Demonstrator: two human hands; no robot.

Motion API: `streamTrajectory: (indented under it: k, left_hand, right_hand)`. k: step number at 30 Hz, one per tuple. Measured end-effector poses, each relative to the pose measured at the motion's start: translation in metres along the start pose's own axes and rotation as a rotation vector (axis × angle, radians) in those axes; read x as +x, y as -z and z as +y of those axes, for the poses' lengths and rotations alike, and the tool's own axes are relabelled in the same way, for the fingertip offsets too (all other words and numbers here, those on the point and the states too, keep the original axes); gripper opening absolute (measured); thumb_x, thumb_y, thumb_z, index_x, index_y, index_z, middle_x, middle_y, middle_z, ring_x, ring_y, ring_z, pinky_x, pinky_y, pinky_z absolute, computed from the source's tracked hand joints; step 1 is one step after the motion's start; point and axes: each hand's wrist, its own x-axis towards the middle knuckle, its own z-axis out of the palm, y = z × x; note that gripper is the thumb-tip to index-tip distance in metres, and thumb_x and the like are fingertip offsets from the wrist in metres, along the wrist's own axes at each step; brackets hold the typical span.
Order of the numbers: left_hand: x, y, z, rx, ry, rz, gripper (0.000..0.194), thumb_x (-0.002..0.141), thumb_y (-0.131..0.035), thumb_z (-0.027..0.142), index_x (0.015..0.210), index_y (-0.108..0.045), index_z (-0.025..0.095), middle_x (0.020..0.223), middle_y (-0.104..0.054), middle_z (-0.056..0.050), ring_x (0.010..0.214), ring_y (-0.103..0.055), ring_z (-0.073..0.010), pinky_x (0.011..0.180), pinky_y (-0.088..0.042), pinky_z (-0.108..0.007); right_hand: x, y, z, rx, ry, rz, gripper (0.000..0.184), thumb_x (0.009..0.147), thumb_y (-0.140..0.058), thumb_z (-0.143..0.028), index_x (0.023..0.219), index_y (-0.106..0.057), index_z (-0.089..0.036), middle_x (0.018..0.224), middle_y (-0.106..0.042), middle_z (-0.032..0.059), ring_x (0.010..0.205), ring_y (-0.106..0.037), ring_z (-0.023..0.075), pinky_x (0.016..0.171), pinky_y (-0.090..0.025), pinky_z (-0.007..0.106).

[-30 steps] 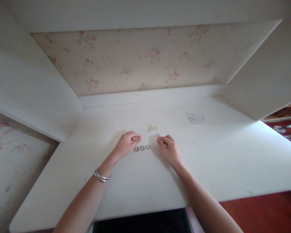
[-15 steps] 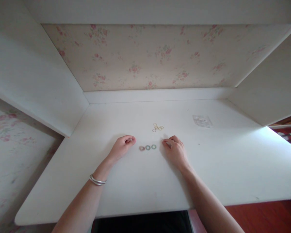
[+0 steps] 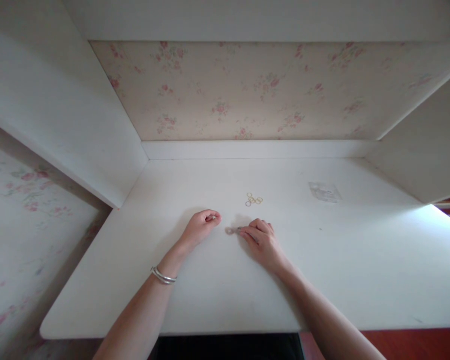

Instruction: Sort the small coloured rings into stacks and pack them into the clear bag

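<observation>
Small flat rings lie in a short row on the white table. The leftmost, a brownish ring, shows between my hands. Beside it my right hand has its thumb and index finger pinched at a greyish ring, partly covered by the fingertips. A third ring of the row is hidden by this hand. My left hand, with silver bangles on its wrist, rests left of the row with thumb and index finger pressed together. Whatever that pinch holds, if anything, cannot be made out.
Several thin golden rings lie in a loose cluster beyond my hands. A clear plastic bag lies farther right on the white table. White side panels and a floral back wall enclose the table's rear.
My right hand has moved left and toward me, onto the right part of the ring row, now covering it. The left hand keeps its pinch. The whole view has shifted slightly.
</observation>
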Motion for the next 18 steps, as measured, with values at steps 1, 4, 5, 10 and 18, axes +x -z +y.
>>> streamTrajectory:
  k: [1,4,5,10,18]
  left_hand:
    - [0.0001,0.0003,-0.0004,0.002,-0.001,0.000,0.033,0.077,-0.056,0.045,0.088,-0.067,0.017,0.061,-0.052,0.003,0.055,-0.042,-0.0105,0.051,-0.029,-0.021]
    - [0.0001,0.0010,-0.0017,0.011,-0.011,-0.003,0.033,0.078,-0.055,0.045,0.088,-0.067,0.017,0.060,-0.052,0.003,0.054,-0.042,-0.0102,0.050,-0.029,-0.022]
    - [0.0002,0.0012,-0.0021,0.012,-0.013,-0.004,0.032,0.078,-0.055,0.045,0.088,-0.067,0.017,0.060,-0.052,0.003,0.054,-0.042,-0.0102,0.050,-0.029,-0.022]
    - [0.0007,0.0013,-0.0029,0.012,-0.025,-0.015,0.032,0.078,-0.054,0.045,0.088,-0.067,0.017,0.061,-0.052,0.003,0.055,-0.042,-0.0102,0.051,-0.029,-0.021]
    - [-0.0009,0.0026,0.0009,0.025,-0.026,-0.020,0.034,0.078,-0.054,0.046,0.090,-0.067,0.016,0.065,-0.057,0.001,0.058,-0.046,-0.0116,0.053,-0.032,-0.022]
  right_hand:
    - [0.0003,-0.0005,-0.0020,-0.007,0.006,-0.018,0.022,0.091,-0.048,-0.032,0.088,-0.068,-0.025,0.084,-0.057,0.0034,0.080,-0.051,0.0160,0.075,-0.035,0.032]
    - [0.0016,-0.0010,-0.0026,-0.021,0.004,-0.033,0.021,0.091,-0.048,-0.031,0.089,-0.068,-0.025,0.085,-0.057,0.0029,0.079,-0.051,0.0157,0.075,-0.033,0.032]
    - [0.0020,-0.0010,-0.0021,-0.026,0.003,-0.036,0.021,0.091,-0.048,-0.031,0.089,-0.068,-0.026,0.085,-0.057,0.0028,0.079,-0.051,0.0156,0.075,-0.033,0.032]
    - [0.0039,-0.0022,-0.0017,-0.067,0.002,-0.052,0.021,0.091,-0.048,-0.031,0.088,-0.068,-0.026,0.085,-0.057,0.0025,0.078,-0.051,0.0153,0.074,-0.032,0.031]
    - [0.0022,0.0017,0.0002,0.061,-0.078,0.026,0.025,0.090,-0.048,-0.037,0.088,-0.070,-0.025,0.082,-0.058,0.0041,0.079,-0.055,0.0170,0.076,-0.040,0.033]
